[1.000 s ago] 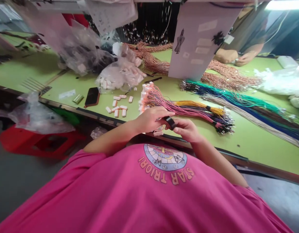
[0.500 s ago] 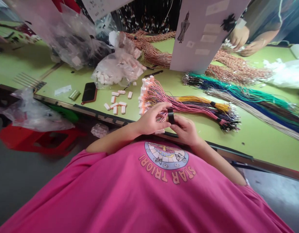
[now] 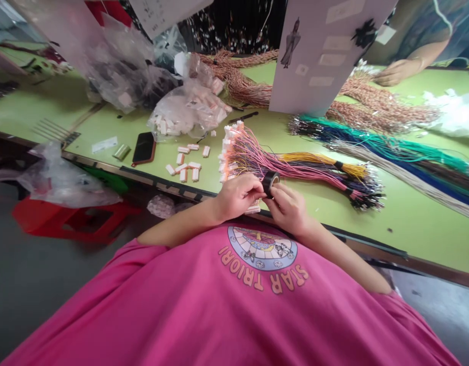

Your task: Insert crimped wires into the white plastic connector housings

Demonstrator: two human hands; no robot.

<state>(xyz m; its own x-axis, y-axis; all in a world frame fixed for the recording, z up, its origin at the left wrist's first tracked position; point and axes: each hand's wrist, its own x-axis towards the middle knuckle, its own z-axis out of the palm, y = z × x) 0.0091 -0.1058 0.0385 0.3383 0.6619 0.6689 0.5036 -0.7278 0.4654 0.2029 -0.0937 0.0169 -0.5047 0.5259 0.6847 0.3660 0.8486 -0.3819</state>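
A roll of black tape (image 3: 271, 183) is held up at the table's front edge, its open ring turned partly upward. My right hand (image 3: 289, 207) is closed on the roll from the right side. My left hand (image 3: 239, 196) pinches at the roll's left lower edge with thumb and fingers together; the tape end itself is too small to make out. Just beyond the hands lies a bundle of pink, yellow and dark wires (image 3: 295, 165) with white and orange connectors (image 3: 229, 147) at its left end. A pale row of connectors (image 3: 253, 207) shows partly under my left hand.
Several loose connectors (image 3: 183, 175), a phone (image 3: 144, 148) and a small greenish roll (image 3: 121, 152) lie left. Behind are plastic bags of connectors (image 3: 188, 112) and an upright panel (image 3: 306, 61). Green, blue and white wires (image 3: 390, 147) lie right. A co-worker's hand (image 3: 396, 72) is at the back right.
My left fingers, spread before, have closed into a pinch against the tape roll. The roll has tilted, so its ring shows. One of the co-worker's hands no longer shows.
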